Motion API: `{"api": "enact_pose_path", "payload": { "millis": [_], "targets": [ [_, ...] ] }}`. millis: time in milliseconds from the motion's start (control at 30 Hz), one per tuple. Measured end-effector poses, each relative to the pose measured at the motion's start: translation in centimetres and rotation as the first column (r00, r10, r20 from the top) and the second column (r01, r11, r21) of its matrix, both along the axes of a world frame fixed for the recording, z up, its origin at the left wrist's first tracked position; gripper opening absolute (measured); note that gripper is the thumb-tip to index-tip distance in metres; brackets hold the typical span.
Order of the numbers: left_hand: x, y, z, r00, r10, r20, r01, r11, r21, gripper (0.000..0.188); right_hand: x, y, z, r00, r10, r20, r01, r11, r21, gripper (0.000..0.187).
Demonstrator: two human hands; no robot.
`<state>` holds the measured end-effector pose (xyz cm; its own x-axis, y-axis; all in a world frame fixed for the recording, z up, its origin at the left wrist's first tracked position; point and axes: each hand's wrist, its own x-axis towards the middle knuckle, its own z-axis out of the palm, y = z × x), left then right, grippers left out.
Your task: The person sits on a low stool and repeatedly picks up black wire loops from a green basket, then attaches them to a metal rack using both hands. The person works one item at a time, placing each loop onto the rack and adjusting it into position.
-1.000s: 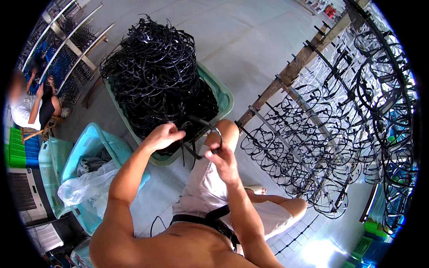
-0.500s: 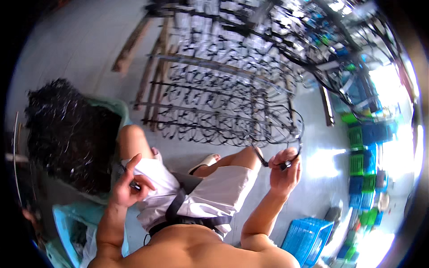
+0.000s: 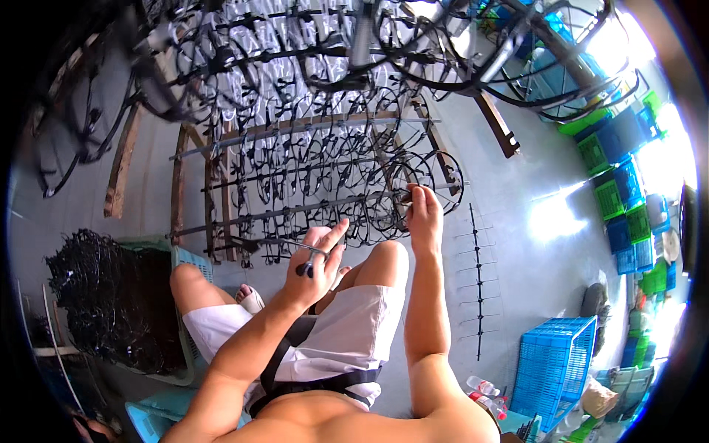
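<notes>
At brown wooden rack point(image 3: 178, 184): left hand point(image 3: 317, 258), fingers curled, grips thin black strip point(image 3: 277, 241). Right hand point(image 3: 425, 214) at black wiry loops point(image 3: 395, 196); finger closure cannot be told. Avoid snagging strip.

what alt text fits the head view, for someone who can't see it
A person in white shorts, seen from above, has the right hand at black loops on the right of a wooden-framed rack, and a small dark object in the left hand. A basket heaped with black strands stands at left, a blue crate at lower right.

Glare on floor point(image 3: 509, 236); right side overexposed; corners black
</notes>
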<state>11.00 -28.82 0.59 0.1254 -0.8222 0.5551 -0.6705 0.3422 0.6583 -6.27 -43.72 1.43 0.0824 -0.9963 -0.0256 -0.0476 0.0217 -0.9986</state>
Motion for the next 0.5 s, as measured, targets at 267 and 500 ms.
{"api": "enact_pose_path", "payload": {
  "millis": [267,500],
  "targets": [
    [-1.6,-3.2,-0.9,0.984,0.177,0.009,-0.176,0.969,0.172,0.018,0.8,-0.8,-1.0,0.999,0.005,0.054,-0.001,0.998,-0.07,0.025],
    [-1.7,-3.1,-1.2,0.973,0.218,0.078,-0.218,0.976,-0.003,0.018,-2.2,2.3,-0.9,0.996,-0.009,-0.094,0.019,0.993,0.114,0.025]
  ]
}}
